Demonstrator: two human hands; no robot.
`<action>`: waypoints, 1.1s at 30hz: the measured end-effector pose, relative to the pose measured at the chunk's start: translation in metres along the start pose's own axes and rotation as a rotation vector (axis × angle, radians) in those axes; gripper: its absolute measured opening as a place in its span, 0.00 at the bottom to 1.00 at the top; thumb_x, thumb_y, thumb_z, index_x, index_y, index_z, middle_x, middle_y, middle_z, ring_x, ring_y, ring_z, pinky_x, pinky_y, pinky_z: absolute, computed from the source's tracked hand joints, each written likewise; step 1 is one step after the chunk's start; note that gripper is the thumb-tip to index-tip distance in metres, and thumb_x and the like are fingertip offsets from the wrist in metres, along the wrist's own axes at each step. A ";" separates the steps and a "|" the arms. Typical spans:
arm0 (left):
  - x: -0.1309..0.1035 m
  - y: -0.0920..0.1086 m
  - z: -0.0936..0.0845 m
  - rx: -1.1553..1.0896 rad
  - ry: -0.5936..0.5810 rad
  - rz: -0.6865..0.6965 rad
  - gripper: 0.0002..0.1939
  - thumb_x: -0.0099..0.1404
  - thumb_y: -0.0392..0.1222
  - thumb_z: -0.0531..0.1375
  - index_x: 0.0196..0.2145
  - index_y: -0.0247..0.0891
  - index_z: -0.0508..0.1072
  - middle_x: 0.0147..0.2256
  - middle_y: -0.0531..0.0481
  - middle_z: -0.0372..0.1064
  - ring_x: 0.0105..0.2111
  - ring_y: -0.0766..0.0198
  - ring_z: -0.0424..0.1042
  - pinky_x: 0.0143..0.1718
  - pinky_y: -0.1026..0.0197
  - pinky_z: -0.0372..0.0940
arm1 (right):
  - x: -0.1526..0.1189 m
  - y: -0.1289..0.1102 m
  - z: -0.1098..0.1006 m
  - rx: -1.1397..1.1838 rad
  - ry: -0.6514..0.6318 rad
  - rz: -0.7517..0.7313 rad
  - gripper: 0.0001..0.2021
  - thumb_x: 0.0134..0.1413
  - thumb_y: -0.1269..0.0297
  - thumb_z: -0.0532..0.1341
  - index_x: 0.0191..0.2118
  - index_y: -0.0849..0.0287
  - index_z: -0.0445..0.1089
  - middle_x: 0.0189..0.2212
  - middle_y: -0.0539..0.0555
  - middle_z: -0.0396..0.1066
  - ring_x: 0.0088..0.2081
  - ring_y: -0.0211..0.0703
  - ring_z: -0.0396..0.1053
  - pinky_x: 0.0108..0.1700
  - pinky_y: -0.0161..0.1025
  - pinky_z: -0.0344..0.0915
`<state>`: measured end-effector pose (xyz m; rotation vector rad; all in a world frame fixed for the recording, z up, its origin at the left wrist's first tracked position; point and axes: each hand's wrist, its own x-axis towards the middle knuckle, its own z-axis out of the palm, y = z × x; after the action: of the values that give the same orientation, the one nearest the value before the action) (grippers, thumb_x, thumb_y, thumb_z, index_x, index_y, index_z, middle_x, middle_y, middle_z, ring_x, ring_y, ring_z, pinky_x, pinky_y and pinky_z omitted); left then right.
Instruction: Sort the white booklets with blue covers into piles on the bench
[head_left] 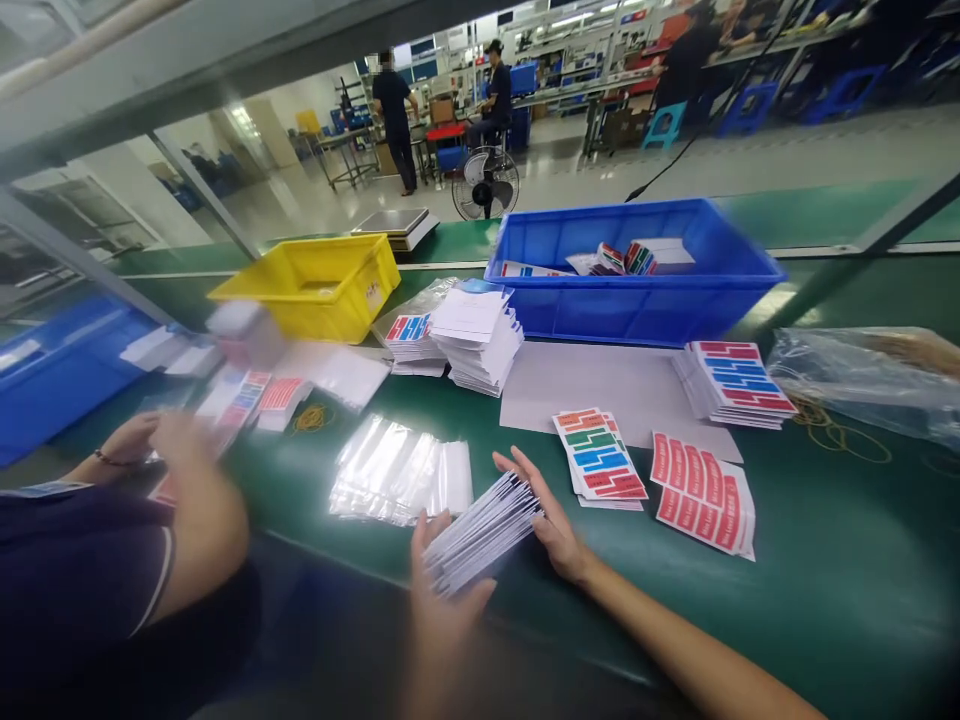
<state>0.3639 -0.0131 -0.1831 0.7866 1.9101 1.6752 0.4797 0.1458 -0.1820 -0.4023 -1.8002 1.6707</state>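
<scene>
Fingers of both hands curl loosely around a fanned card stack, gripping its two ends

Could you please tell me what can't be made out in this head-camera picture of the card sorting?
- Faces of the card stack: only edges show between left hand and right hand.
- Co-worker's hands: motion-blurred; what they hold is unclear.
- Blue bin contents: mostly hidden by its front wall.
- Print on red sheets: too small.
- Bag at right: blurred, contents unclear.
</scene>
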 end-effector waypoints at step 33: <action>-0.012 0.030 0.032 0.060 0.299 -0.091 0.33 0.60 0.54 0.54 0.63 0.55 0.55 0.62 0.58 0.58 0.64 0.45 0.51 0.61 0.43 0.56 | -0.010 -0.028 0.004 0.031 0.055 0.278 0.26 0.67 0.53 0.48 0.67 0.48 0.47 0.68 0.50 0.44 0.68 0.47 0.42 0.68 0.55 0.40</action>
<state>0.3978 0.0036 -0.1583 0.4833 2.1685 1.7665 0.4906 0.1327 -0.1573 -0.7052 -1.7375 1.8510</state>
